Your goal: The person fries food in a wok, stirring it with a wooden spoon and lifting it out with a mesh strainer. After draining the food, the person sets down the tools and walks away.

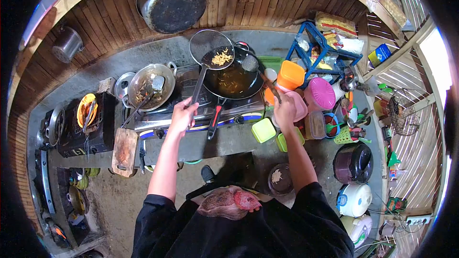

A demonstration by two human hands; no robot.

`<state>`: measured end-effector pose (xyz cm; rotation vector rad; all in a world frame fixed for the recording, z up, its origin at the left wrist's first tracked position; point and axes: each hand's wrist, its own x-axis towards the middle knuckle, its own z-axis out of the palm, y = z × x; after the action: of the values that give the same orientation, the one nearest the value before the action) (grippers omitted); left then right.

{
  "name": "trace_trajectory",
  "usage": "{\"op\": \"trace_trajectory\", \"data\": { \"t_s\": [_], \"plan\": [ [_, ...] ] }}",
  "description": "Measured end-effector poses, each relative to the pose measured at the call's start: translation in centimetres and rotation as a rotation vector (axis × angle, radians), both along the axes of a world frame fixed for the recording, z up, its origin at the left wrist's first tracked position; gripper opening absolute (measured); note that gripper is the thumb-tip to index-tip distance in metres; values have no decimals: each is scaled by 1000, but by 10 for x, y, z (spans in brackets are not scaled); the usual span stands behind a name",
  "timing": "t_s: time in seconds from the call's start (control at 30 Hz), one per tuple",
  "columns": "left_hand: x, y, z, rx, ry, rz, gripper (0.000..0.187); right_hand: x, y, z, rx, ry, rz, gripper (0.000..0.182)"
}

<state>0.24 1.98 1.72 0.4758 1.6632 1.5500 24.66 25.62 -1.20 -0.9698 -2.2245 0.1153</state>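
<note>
Black shirt [229,234]; left hand [183,114] clamped on strainer [205,47] over wok edge [259,86], right hand [285,109] on spatula [250,63]

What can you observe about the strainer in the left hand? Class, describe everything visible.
The strainer has a round, fine mesh bowl that looks like metal, a thin rim and a long, dark, straight handle. The left hand grips the handle's near end. The bowl is held over the far left edge of the black pan, with golden-brown strips gathered on its right side. Whether it touches the pan cannot be told.
</note>
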Motion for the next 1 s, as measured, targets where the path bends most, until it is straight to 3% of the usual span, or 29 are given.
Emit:
{"op": "trace_trajectory", "data": {
  "t_s": [0.1,0.17,0.4,0.5,0.57,0.77,1.0],
  "plan": [
    [1,0,-1,-2,41,23,36,-3,-4,-6,-29,-45,-14,29],
    [-1,0,-1,2,14,14,45,-6,-6,-9,-21,-54,-10,29],
    [-3,0,-1,9,10,-9,46,-22,-8,-27,-106,-17,-1,28],
    [-3,0,-1,-4,24,4,45,-27,-12,-24,-196,2,9,30],
    [-3,1,-1,-7,43,-1,44,-29,-13,-20,-416,41,2,31],
    [-4,1,0,-7,25,2,43,-29,8,-50,-485,135,91,29],
    [-7,1,-8,11,31,-1,41,-14,3,-33,-608,119,156,29]
  ]
}}
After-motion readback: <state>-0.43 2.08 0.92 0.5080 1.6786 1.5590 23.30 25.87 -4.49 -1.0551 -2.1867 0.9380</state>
